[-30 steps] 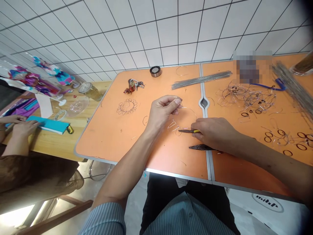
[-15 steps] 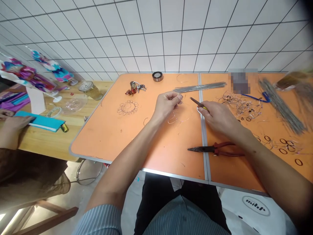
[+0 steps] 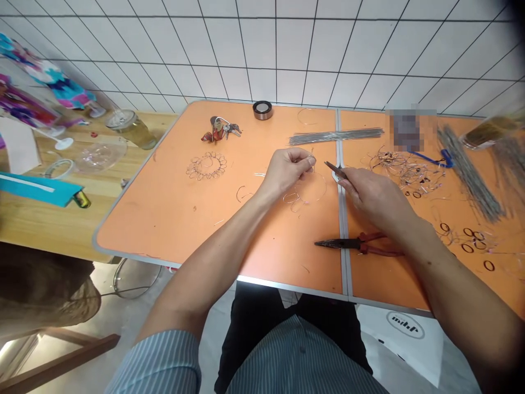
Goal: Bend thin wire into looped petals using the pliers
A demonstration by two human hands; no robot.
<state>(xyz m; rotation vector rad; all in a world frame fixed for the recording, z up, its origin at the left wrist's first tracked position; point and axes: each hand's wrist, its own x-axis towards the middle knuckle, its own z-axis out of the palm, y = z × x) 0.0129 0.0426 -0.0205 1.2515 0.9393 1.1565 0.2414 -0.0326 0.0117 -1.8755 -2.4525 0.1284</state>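
White tiles make up the wall (image 3: 254, 44) at the back of my view, and below it spreads the orange table (image 3: 164, 219), with a wooden table (image 3: 41, 230) along its left side. Over the orange one, my right hand (image 3: 375, 197) is curled round a dark, pointed tool (image 3: 335, 170), its tip aimed at my left hand (image 3: 289, 169), where thumb and fingertips pinch narrowly on thin wire (image 3: 325, 187); its loop shows just below them, above the tabletop or on it, I can't tell which. To the far right I see a grey bundle (image 3: 471, 174), then straight rods (image 3: 336, 135) across the seam beyond my hands. Red-handled pliers (image 3: 338, 243) cross the seam nearer me. Left of my hands lie a looped wire ring (image 3: 207, 166) and keys (image 3: 226, 128), with tape (image 3: 262, 110) near the wall.
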